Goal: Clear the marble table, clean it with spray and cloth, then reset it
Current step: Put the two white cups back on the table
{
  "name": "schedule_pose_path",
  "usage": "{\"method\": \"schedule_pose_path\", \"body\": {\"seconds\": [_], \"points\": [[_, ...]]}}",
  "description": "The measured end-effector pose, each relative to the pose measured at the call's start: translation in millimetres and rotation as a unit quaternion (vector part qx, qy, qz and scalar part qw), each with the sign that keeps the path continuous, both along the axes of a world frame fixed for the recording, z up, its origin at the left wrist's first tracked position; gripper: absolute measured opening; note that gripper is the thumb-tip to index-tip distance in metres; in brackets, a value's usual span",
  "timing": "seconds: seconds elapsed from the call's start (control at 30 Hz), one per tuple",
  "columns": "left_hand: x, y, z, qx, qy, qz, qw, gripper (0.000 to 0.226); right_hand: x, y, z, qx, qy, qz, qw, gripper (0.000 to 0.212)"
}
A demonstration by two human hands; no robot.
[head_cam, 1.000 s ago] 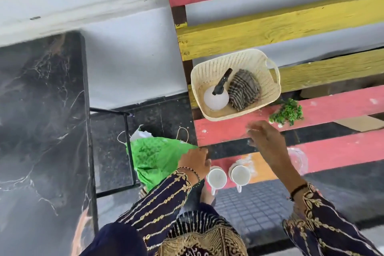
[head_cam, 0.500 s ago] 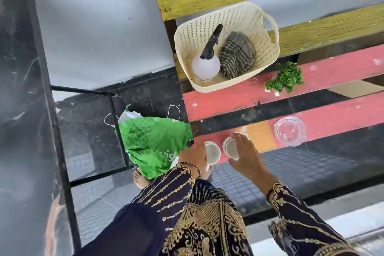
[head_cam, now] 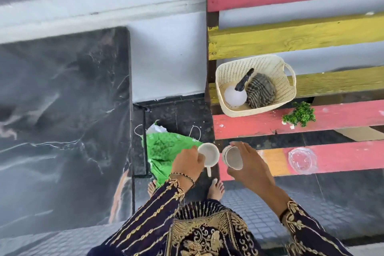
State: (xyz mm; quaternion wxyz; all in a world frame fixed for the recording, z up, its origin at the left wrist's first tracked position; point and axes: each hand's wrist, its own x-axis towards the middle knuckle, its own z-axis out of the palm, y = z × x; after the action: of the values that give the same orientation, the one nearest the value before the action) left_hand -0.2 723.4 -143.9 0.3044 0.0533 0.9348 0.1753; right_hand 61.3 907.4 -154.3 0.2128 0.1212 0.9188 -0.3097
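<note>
Right, the marble table (head_cam: 62, 127) fills the left of the frame, dark and veined, and nothing shows on the part I can see. From that I judge the clearing is done or nearly so, with the last pieces in my hands.

My left hand (head_cam: 188, 164) is closed on a white cup (head_cam: 208, 155), fingers curled over its near rim, handle pointing down toward me. My right hand (head_cam: 247, 162) is wrapped around a second white cup (head_cam: 232, 157), tilted so its mouth faces left. Both cups sit at lower centre, just beside each other, over the near end of the painted slat bench (head_cam: 332, 118). Whether either cup touches the bench I cannot tell.

Farther right on the lowest red slat lies a clear glass dish (head_cam: 302, 160). Above it, at centre right, stands the cream basket (head_cam: 226, 110) holding the spray bottle (head_cam: 235, 95) and the striped cloth (head_cam: 260, 93), both untouched. A green sprig (head_cam: 300, 114) lies just right of the basket. A green bag (head_cam: 166, 151) sits on the floor between table and bench.

So by my reckoning spraying, wiping and resetting are all left.
</note>
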Motion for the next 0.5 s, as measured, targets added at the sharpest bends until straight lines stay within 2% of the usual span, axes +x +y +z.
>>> {"method": "schedule_pose_path", "body": {"seconds": [0.27, 0.5], "points": [[-1, -107, 93, 0.058, 0.063, 0.163, 0.983, 0.028, -34, -94, 84, -0.016, 0.126, 0.099, 0.987, 0.078], [-9, -220, 133, 0.086, 0.137, 0.216, 0.963, 0.025, -60, -202, 129, -0.012, 0.184, 0.134, 0.974, 0.076]]}}
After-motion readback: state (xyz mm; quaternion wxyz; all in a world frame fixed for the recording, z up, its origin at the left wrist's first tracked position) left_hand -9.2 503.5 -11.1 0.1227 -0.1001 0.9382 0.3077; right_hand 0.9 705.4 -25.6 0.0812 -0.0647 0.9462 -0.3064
